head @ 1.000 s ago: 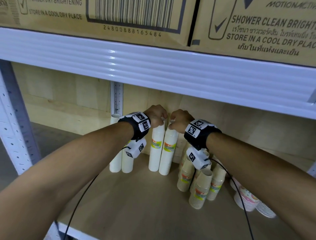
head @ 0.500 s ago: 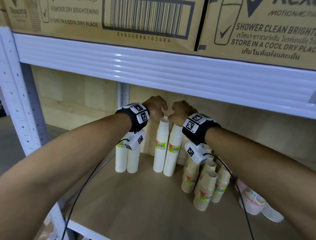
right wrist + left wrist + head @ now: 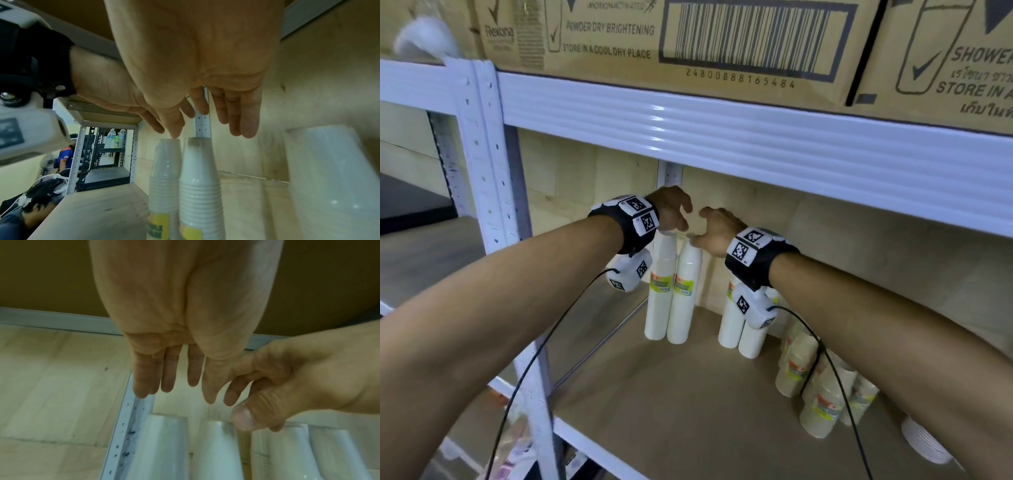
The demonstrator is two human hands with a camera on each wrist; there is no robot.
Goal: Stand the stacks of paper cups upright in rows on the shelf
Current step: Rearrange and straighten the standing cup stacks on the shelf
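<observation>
A person reaches both arms into a wooden shelf [image 3: 688,394] framed in white metal. Two tall white cup stacks [image 3: 674,291] stand upright side by side at the back left, next to a perforated rear post [image 3: 670,176]. The left hand [image 3: 671,209] hovers just above their tops, fingers loose and spread, gripping nothing. The right hand [image 3: 717,231] is likewise relaxed and open, with its thumb tip resting on top of one of these stacks. A second upright white pair [image 3: 739,325] stands to the right, partly hidden behind the right wrist camera. Shorter tan cup stacks [image 3: 822,394] lean farther right. Cardboard boxes [image 3: 739,41] sit on the shelf above.
</observation>
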